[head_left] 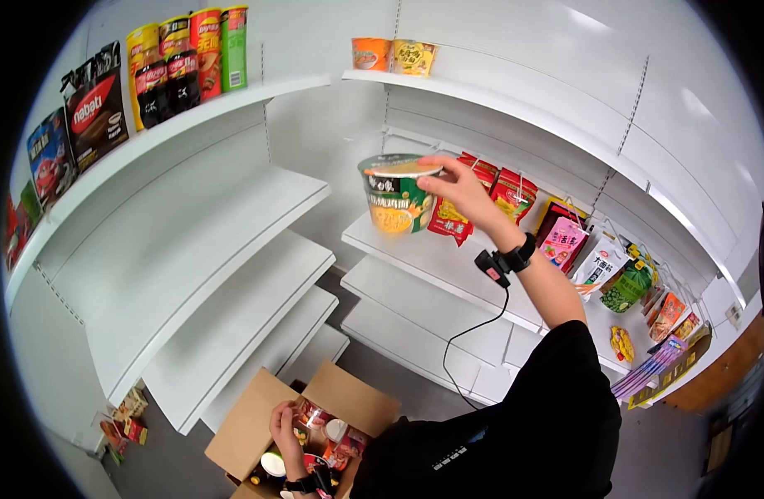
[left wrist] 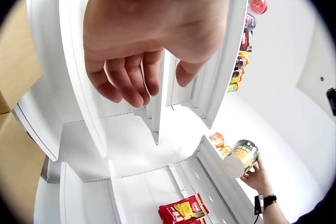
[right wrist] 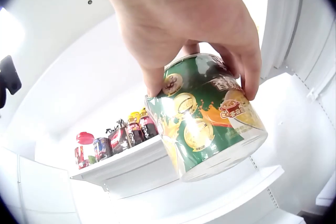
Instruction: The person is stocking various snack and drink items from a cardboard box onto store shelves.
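My right hand (head_left: 461,191) grips a green noodle cup (head_left: 396,200) near its rim, holding it in the air in front of the back shelves. In the right wrist view the fingers and thumb of that hand (right wrist: 191,29) lie around the top of the cup (right wrist: 207,119), which is tilted. My left hand (head_left: 284,428) is over the open cardboard box (head_left: 247,416), beside the packaged goods in it. Seen from the left wrist, this hand (left wrist: 149,40) has loosely bent fingers and holds nothing.
Two small noodle cups (head_left: 392,56) stand on the upper back shelf (head_left: 482,100). Chip tubes (head_left: 206,54), bottles and bags line the upper left shelf (head_left: 182,116). Red snack bags (head_left: 511,195) and other packets hang at right. A black cable (head_left: 450,358) trails from the right wrist.
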Demonstrator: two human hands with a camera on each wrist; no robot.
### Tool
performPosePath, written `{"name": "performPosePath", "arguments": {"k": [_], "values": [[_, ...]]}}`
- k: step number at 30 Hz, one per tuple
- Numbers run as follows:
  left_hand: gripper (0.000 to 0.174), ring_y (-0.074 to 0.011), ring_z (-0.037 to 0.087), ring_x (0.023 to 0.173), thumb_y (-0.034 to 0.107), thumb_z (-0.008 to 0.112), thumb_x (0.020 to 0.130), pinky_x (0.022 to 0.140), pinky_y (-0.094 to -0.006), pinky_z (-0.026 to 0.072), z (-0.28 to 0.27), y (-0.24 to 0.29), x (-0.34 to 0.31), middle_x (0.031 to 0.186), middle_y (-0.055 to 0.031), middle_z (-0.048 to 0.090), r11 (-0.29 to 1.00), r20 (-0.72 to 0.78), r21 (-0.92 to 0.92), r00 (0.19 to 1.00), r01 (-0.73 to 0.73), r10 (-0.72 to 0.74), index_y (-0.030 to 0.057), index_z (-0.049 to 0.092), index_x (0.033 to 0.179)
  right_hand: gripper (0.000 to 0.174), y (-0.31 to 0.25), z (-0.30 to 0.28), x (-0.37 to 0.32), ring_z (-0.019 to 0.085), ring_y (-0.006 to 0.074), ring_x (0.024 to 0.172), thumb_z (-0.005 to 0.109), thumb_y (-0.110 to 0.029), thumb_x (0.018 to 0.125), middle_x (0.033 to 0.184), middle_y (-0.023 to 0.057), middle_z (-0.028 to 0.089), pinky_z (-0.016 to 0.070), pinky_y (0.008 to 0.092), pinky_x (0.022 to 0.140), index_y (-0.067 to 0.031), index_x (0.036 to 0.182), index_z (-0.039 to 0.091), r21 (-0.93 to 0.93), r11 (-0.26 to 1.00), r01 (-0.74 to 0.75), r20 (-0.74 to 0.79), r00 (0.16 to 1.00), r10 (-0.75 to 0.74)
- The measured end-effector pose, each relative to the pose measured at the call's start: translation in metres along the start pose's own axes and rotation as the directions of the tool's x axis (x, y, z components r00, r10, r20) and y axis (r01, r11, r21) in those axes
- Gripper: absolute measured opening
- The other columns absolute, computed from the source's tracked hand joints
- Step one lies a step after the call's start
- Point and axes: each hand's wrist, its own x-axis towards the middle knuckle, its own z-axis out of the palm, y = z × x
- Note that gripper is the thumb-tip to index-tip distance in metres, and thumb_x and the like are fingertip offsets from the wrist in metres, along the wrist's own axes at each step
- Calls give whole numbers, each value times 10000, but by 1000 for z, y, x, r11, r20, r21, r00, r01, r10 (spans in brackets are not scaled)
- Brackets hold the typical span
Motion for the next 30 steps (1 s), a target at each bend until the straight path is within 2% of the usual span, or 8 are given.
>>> {"name": "performPosePath", "arguments": {"k": [2,7,12,14,16,21,25,30], "values": [[222,-136,601,839,185,536,935,762,-256,479,3,0,0,979,-64,640,998,-18,-55,1000,5,-6,-1,619,1024,470,-10,-15,19,582,130,961,690,-259,861,1109,81,605,474,270,843,-25,1240,543,-50,998,31,-21,999,-32],[236,-136,606,830,190,529,937,752,-257,479,-3,-5,1,970,-74,639,996,-33,-80,999,32,-34,-3,615,1044,510,-37,-51,65,592,123,853,747,-342,797,975,75,607,490,262,711,-21,1161,589,-119,990,69,-177,980,-90],[241,-142,614,803,202,537,938,707,-254,488,-8,-13,4,961,-87,642,991,-67,-134,997,28,-38,-9,609,1032,591,-56,-87,107,599,163,921,770,-407,748,1015,99,620,489,275,780,-10,1147,592,-277,955,103,-342,919,-198],[252,-139,617,785,210,547,936,697,-258,493,-11,-25,7,953,-90,651,992,-90,-127,996,11,-22,-13,608,1035,583,-48,-109,131,569,137,900,735,-456,773,995,62,601,467,276,754,-59,1175,587,-337,935,110,-375,895,-241],[249,-116,575,800,278,580,918,712,-262,490,-10,-25,8,986,-69,643,993,-77,-103,995,52,-60,51,620,1012,651,-44,-127,153,598,184,938,754,-476,736,1034,112,623,480,296,806,-19,1170,590,-376,922,96,-432,862,-266],[253,-124,589,790,283,570,925,714,-264,492,-3,-31,16,959,-68,645,995,-107,-87,993,48,-58,47,613,1006,759,-36,-159,189,621,240,1003,751,-539,698,1101,168,636,489,322,858,8,1196,580,-445,895,11,-530,803,-273],[353,-148,602,751,342,524,928,534,-226,446,11,-14,17,891,-77,649,988,-98,-59,984,143,-149,24,604,1059,764,-24,-175,208,638,244,973,747,-543,696,1066,177,651,496,322,851,9,1197,578,-508,859,-62,-572,770,-283],[305,-138,583,716,297,545,927,541,-227,439,16,-36,36,851,-58,637,986,-82,-114,987,125,-135,21,602,1044,750,-13,-185,225,669,230,847,742,-534,701,972,165,677,519,319,780,11,1190,578,-516,845,-139,-608,755,-247]]}}
